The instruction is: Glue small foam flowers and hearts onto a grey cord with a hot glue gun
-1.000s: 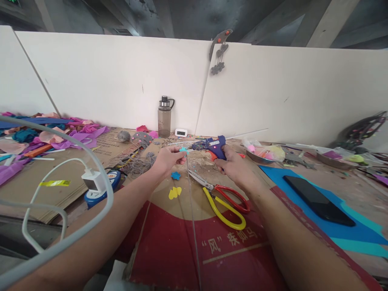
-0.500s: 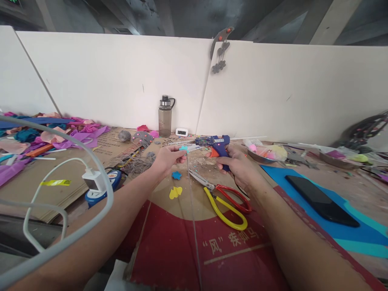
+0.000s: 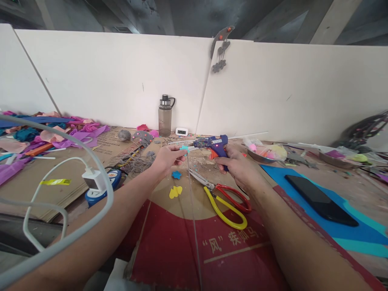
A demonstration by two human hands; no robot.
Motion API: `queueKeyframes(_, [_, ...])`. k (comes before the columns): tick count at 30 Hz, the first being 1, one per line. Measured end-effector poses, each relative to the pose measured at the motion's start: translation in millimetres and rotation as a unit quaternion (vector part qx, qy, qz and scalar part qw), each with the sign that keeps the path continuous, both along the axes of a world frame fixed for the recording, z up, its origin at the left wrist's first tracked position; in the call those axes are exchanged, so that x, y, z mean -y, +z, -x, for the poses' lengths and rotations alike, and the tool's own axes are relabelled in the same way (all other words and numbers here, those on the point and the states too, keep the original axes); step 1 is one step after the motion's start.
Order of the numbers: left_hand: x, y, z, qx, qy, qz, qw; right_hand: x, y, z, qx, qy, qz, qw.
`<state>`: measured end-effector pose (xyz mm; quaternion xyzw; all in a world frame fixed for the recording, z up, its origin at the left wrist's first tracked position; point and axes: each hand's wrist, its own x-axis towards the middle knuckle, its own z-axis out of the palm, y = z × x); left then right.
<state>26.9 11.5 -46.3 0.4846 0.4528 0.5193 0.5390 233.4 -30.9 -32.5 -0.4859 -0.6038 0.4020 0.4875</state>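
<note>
Between the thumb and fingers of my left hand [image 3: 167, 159] is a small light-blue cutout [image 3: 184, 148], its exact shape partly hidden. A grey string [image 3: 192, 214] runs from it down toward me. My right hand [image 3: 238, 161] is wrapped round a blue glue gun [image 3: 218, 146] with an orange trigger, its nozzle pointing left, close to the cutout. Below them on the cardboard lie a darker blue flower cutout [image 3: 176, 175], yellow cutouts [image 3: 175, 192], and scissors [image 3: 228, 207] with one red and one yellow handle.
A bottle [image 3: 165, 117] and a small digital display [image 3: 181, 131] stand by the white wall. A white cable [image 3: 106, 186] loops across the left foreground, near a plugged-in charger [image 3: 94, 180]. Coloured scraps [image 3: 54, 133] heap at left; a black phone [image 3: 321, 200] lies on blue sheets at right.
The glue gun has shifted slightly left, bringing its nozzle nearer the light-blue cutout. My left hand stays nearly still with the cutout in its fingers.
</note>
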Motion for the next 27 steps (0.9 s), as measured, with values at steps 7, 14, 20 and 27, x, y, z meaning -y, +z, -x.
queueKeyframes(7, [0.3,-0.6,0.4,-0.013,-0.001,-0.009,1.0,-2.0,-1.8,-1.1,0.014,-0.002,-0.002,1.0])
queueKeyframes(14, [-1.6,-3.0,1.2,-0.016,-0.005,-0.018,1.0,-2.2,-1.5,-1.3,0.027,-0.011,-0.002,1.0])
queueKeyframes(20, [-3.0,-4.5,1.5,-0.016,-0.009,-0.027,0.999,-5.2,-3.0,-2.6,0.036,-0.017,0.0,0.999])
queueKeyframes(27, [0.1,-1.6,0.4,-0.011,-0.007,-0.029,1.0,-6.3,-3.2,-4.9,0.069,-0.032,0.001,0.997])
